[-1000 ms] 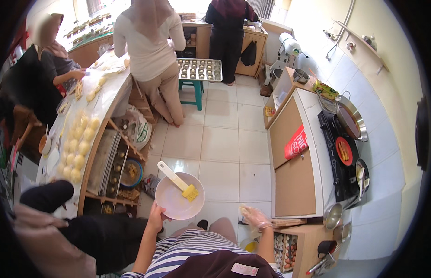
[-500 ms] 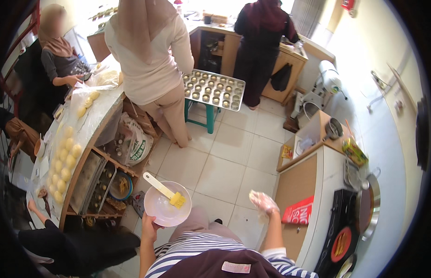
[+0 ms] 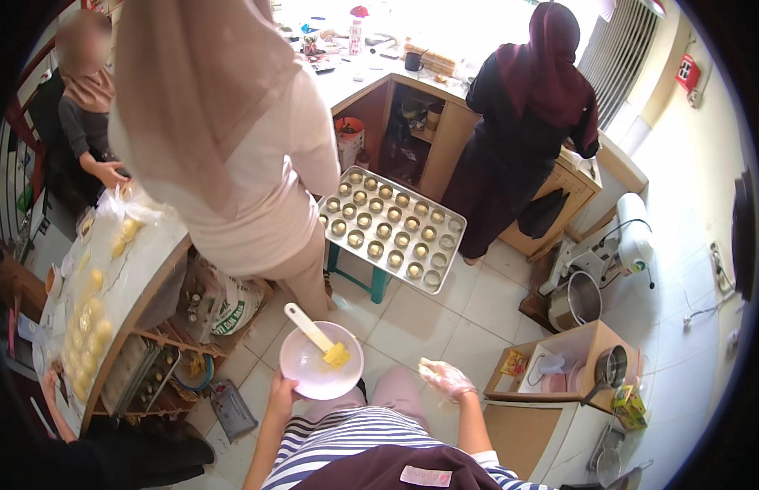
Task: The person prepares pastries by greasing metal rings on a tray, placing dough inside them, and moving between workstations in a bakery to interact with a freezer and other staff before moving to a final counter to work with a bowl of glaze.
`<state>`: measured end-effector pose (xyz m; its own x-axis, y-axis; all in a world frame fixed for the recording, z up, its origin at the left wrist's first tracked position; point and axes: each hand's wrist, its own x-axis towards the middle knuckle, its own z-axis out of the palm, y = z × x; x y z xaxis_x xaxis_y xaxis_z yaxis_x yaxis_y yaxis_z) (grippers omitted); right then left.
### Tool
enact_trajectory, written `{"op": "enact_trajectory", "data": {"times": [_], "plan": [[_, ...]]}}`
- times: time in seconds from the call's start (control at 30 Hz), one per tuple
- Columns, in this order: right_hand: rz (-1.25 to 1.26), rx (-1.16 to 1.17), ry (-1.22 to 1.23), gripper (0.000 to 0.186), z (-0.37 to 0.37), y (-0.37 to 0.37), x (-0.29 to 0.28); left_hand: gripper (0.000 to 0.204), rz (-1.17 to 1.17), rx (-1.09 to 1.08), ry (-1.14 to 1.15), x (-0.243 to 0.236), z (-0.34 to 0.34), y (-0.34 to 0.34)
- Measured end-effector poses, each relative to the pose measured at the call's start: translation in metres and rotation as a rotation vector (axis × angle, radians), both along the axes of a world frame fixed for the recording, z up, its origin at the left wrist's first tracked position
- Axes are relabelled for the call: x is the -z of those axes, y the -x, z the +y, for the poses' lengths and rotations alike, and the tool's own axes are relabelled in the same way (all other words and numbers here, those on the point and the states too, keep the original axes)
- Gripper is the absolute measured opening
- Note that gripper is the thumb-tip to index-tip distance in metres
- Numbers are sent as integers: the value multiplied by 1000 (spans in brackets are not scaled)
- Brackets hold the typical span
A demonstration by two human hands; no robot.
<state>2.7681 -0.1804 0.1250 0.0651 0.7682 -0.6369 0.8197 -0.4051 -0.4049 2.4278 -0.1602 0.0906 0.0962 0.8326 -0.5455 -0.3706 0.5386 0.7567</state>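
Observation:
My left hand [image 3: 283, 390] grips the rim of a pale pink bowl [image 3: 302, 371], held in front of my body. A pastry brush [image 3: 314, 332] with a cream handle and yellow bristles lies in the bowl, its handle sticking out over the far rim. Only a thin smear of liquid shows in the bowl. My right hand [image 3: 446, 380], in a clear plastic glove, hovers to the right of the bowl. Its fingers are stretched out, with nothing seen in them. Ahead, a metal tray [image 3: 402, 272] carries round metal molds; most contain a pale dough ball, and several at the right look unfilled.
The tray rests on a green stool [image 3: 379, 286]. A person in a cream top [image 3: 224, 204] stands beside it; another in dark clothes [image 3: 502, 122] works at the far counter. Dough balls [image 3: 89, 343] cover the left table. Right are a stand mixer [image 3: 632, 233] and a saucepan [image 3: 612, 367].
I have come closer to the tray, which now looks larger. The bowl and brush stay in my left hand, and my right hand has come nearer to the bowl.

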Motion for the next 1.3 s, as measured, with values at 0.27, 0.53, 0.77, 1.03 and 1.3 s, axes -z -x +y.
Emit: {"op": "enact_trajectory", "data": {"times": [0.27, 0.53, 0.77, 1.03, 1.3], "plan": [[11, 188, 99, 51, 92, -101, -17, 42, 16, 93, 28, -4, 128, -88], [63, 41, 108, 48, 238, -163, 0, 47, 71, -91, 15, -23, 202, -135], [39, -72, 102, 46, 301, -158, 7, 56, 125, -171, 112, -15, 206, -144], [-12, -104, 207, 48, 311, -163, 8, 58, 78, -159, 128, -10, 238, -151], [-25, -101, 249, 48, 311, -164, 7, 42, 95, -151, 75, 0, 262, -146]]}}
